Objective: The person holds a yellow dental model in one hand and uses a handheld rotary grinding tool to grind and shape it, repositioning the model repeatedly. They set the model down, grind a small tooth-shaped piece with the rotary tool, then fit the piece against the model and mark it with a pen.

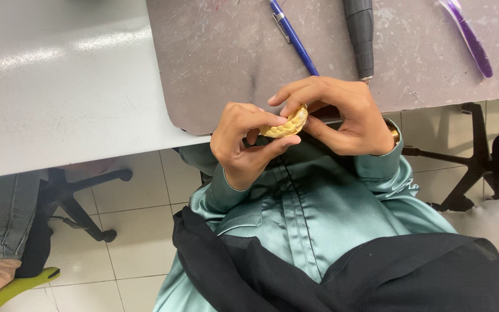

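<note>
Both hands are held just off the near edge of the brown mat (pixel 215 69), above the person's lap. Between them sits a dental cast (pixel 285 125): pale yellow, matte, arch-shaped, with a row of rounded tooth bumps showing along its upper face. Only a curved strip of it is visible; the remainder is hidden behind fingers.

Left hand (pixel 242 144): fingers curled, thumb laid along the underside of the cast, index and middle bent over its left end. The cast is pinched between thumb and fingertips.

Right hand (pixel 342 115): fingers pressed together and arched over the cast's right end, fingertips touching its top edge, thumb beneath. A second pinch from the opposite side.

The mat is scuffed and speckled with pale residue, lying partly over a grey table (pixel 59 81). On the mat, well apart from the hands: a blue pen (pixel 293 36), a dark cylindrical handpiece (pixel 360 34) whose tip points toward the right hand, and a purple toothbrush (pixel 468 36).

The person wears a green satin shirt (pixel 313 202), with black cloth (pixel 342 271) lower on the lap.
</note>
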